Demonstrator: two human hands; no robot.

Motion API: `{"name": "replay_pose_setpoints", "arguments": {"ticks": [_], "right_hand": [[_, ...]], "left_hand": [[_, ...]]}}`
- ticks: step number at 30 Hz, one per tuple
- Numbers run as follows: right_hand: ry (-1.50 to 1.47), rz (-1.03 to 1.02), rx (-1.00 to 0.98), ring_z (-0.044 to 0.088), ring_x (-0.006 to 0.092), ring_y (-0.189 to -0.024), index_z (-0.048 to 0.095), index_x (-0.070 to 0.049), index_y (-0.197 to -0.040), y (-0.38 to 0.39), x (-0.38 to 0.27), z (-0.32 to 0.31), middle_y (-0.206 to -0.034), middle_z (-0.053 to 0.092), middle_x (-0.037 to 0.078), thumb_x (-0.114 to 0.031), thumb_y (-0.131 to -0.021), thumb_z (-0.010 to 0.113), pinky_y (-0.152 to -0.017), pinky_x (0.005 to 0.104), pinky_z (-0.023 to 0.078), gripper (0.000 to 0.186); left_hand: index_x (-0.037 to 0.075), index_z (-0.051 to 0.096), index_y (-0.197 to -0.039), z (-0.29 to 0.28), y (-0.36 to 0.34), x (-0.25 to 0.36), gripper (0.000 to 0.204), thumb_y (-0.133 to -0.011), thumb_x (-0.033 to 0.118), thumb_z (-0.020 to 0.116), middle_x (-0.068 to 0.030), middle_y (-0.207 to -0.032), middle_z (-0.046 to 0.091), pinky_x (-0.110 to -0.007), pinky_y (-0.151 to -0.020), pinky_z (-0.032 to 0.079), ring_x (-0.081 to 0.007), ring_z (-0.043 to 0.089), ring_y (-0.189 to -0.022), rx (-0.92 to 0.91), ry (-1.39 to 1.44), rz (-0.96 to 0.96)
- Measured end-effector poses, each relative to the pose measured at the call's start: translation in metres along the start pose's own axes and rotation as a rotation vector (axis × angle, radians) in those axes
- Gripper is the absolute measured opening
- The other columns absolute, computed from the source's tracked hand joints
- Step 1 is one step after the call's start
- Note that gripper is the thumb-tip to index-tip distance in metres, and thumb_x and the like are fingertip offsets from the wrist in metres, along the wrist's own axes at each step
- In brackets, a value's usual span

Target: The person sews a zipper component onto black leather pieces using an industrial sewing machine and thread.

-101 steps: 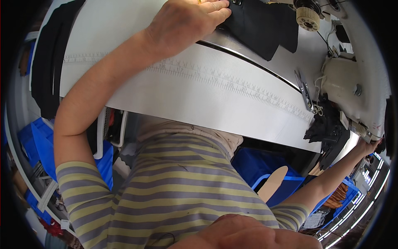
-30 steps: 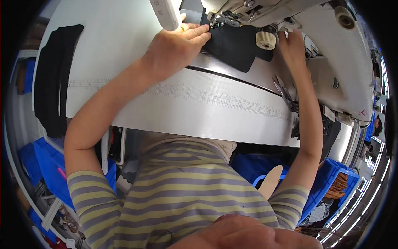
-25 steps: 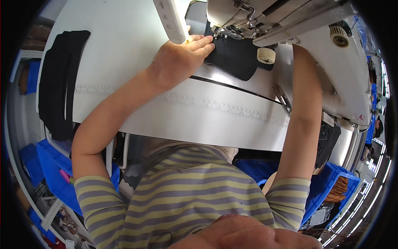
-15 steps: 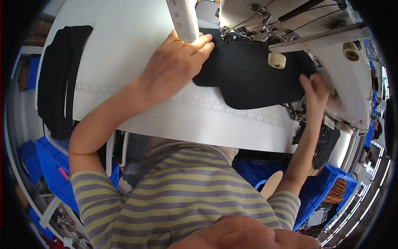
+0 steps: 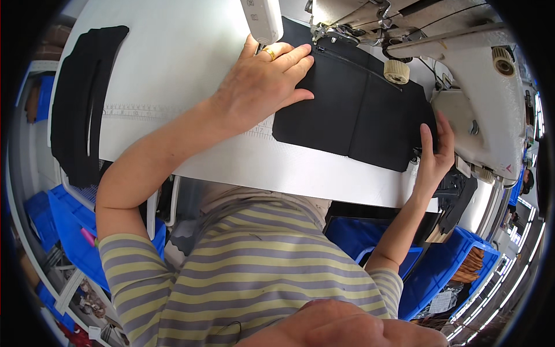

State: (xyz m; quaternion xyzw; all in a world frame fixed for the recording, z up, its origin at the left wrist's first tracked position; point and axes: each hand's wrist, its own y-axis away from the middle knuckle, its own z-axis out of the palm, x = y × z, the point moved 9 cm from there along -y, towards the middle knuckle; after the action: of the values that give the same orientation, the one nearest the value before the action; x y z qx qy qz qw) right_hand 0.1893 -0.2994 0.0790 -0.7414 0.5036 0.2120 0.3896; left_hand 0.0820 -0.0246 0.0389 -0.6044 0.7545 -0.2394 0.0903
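Observation:
A black fabric panel lies on the white table beneath the sewing machine head. A zip runs slantwise near its far edge, and a straight seam or fold line crosses its middle. My left hand, with a ring on one finger, rests palm down on the panel's left part, fingers apart, close to the presser foot. At the panel's right edge is my right hand, its thumb and fingers spread. The thumb touches or nearly touches the fabric; I cannot tell which.
More black fabric pieces hang over the table's left end. A white lamp-like arm stands above my left hand. The machine's white body bounds the right side. Blue bins sit below, on both sides.
The panel has turned and lies flatter, its zip and middle line now plainly visible. My right hand has opened from a blurred, closed grip at the edge. The left fingers have spread.

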Motion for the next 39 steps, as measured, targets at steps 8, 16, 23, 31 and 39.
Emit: {"name": "replay_pose_setpoints", "arguments": {"ticks": [8,16,23,31,39], "right_hand": [[0.110,-0.442,-0.430,0.063,0.0255,-0.081,0.071,-0.007,-0.096,-0.004,-0.089,0.132,-0.087,0.067,0.011,-0.011,-0.082,0.069,-0.076,0.0339,0.047,0.015],[-0.203,-0.249,-0.317,0.056,0.0102,-0.056,0.073,-0.005,-0.087,-0.024,-0.068,0.176,-0.070,0.068,0.004,-0.017,-0.082,0.069,-0.055,0.0255,0.044,0.014],[-0.141,-0.239,-0.412,0.059,0.0148,-0.062,0.072,-0.004,-0.091,-0.026,-0.083,0.175,-0.075,0.069,0.006,-0.016,-0.083,0.068,-0.061,0.0272,0.046,0.015],[0.219,-0.676,-0.084,0.063,0.0209,-0.084,0.071,-0.004,-0.099,0.025,-0.110,0.024,-0.090,0.070,0.006,0.000,-0.075,0.074,-0.078,0.0328,0.046,0.024],[0.464,-0.351,0.662,0.065,0.0197,-0.094,0.062,0.006,-0.117,-0.147,0.024,-0.312,-0.108,0.068,0.015,-0.024,-0.092,0.063,-0.080,0.0312,0.054,0.040]], "left_hand": [[0.009,0.060,-0.123,0.003,-0.001,-0.001,0.051,-0.081,0.036,0.070,0.0011,-0.133,0.057,-0.034,-0.086,0.040,-0.0174,0.053,-0.114,-0.048,-0.036,-0.008],[0.010,0.061,-0.122,0.004,-0.001,-0.003,0.051,-0.080,0.037,0.071,0.0020,-0.132,0.058,-0.034,-0.079,0.041,-0.0167,0.054,-0.113,-0.042,-0.031,-0.012],[0.011,0.061,-0.122,0.004,-0.001,-0.004,0.050,-0.080,0.037,0.071,0.0020,-0.133,0.057,-0.034,-0.079,0.041,-0.0169,0.054,-0.113,-0.049,-0.018,-0.029],[0.013,0.062,-0.121,0.002,-0.002,-0.003,0.047,-0.082,0.038,0.069,0.0015,-0.134,0.057,-0.035,-0.081,0.042,-0.0186,0.053,-0.115,-0.054,-0.008,-0.018],[0.015,0.062,-0.121,0.003,-0.001,-0.002,0.047,-0.082,0.042,0.069,-0.0010,-0.133,0.057,-0.036,-0.080,0.042,-0.0204,0.054,-0.116,-0.067,-0.027,-0.019]]}}
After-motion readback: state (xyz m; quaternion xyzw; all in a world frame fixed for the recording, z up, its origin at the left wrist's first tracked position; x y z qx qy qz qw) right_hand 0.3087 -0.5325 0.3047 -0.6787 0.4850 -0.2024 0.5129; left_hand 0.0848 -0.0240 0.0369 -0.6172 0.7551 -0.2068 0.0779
